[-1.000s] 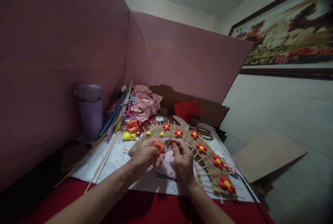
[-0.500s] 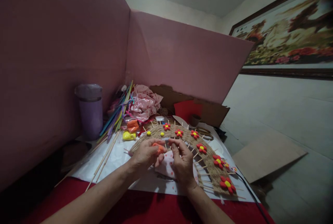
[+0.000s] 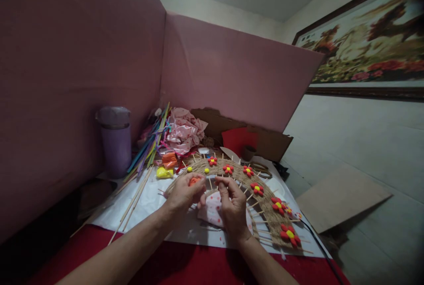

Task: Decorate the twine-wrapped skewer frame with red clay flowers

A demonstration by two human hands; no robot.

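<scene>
My left hand (image 3: 185,191) is closed round a lump of orange modelling clay (image 3: 194,181). Fingers pinched together, my right hand (image 3: 231,199) is held just to the right of it; whatever lies between its fingertips is too small to make out. Beneath and behind both hands lies a woven twine arch (image 3: 270,188) with thin sticks poking out along its edges. Several red clay flowers (image 3: 256,188) with yellow centres sit along the arch. On its left part are two yellow dots (image 3: 206,170). A white cloth with red spots (image 3: 212,210) lies partly hidden under my hands.
Orange clay packs (image 3: 169,160) and a yellow clay pack (image 3: 164,172) lie left of the arch. Loose sticks (image 3: 135,199), a purple lidded container (image 3: 115,146), coloured pipe cleaners (image 3: 149,143) and crumpled pink wrapping (image 3: 185,130) are farther left. Scissors (image 3: 261,170) lie behind the arch; a black cable (image 3: 314,238) runs at right.
My left fingers have folded over the orange clay, so less of it shows, and have drawn slightly away from the right hand. My right hand has hardly moved.
</scene>
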